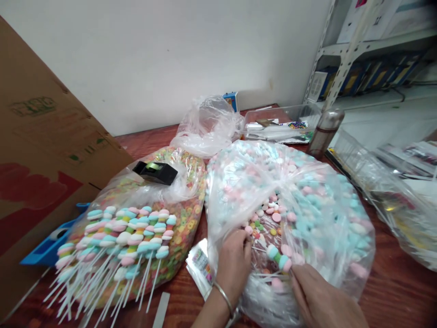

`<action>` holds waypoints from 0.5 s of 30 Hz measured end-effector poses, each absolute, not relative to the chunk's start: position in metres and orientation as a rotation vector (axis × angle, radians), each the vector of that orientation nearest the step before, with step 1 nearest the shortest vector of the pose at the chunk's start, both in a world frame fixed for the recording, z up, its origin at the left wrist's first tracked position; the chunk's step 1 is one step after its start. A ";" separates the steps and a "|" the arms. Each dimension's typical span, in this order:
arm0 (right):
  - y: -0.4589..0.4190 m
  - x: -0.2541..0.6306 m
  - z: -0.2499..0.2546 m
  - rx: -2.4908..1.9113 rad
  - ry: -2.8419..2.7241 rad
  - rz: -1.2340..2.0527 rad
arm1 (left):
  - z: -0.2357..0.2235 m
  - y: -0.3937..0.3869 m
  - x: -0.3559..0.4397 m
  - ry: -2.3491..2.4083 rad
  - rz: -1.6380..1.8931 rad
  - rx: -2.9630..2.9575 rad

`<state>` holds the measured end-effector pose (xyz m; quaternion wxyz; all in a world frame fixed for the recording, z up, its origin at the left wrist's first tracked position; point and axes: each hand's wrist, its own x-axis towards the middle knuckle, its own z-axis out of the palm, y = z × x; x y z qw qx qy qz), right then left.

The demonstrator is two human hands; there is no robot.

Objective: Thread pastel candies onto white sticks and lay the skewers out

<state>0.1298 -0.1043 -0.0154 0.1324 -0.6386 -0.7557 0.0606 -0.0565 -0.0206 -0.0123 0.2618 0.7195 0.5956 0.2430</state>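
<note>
My left hand (235, 257), with a bangle at the wrist, is closed around the white stick of a marshmallow skewer (278, 258). The skewer points right and carries blue, green, white and pink pieces. At its pink end my right hand (319, 294) pinches with thumb and finger, partly hiding what lies between them. Both hands are over the opening of a large clear bag of pastel marshmallows (317, 214). Loose pink, white and green candies (261, 218) lie in that opening, and several white sticks (264, 276) lie just below the skewer.
Several finished marshmallow skewers (129, 232) lie on a bag of ring candies (187, 218), beside a black tape dispenser (155, 173). A cardboard box (44, 136) stands left, near a blue tray (48, 246). Behind are a clear bin (280, 130) and a bottle (326, 132). Shelving (351, 52) is at right.
</note>
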 end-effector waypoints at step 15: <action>-0.109 0.127 -0.019 -1.900 -2.139 0.323 | -0.003 -0.021 -0.048 1.572 0.754 1.681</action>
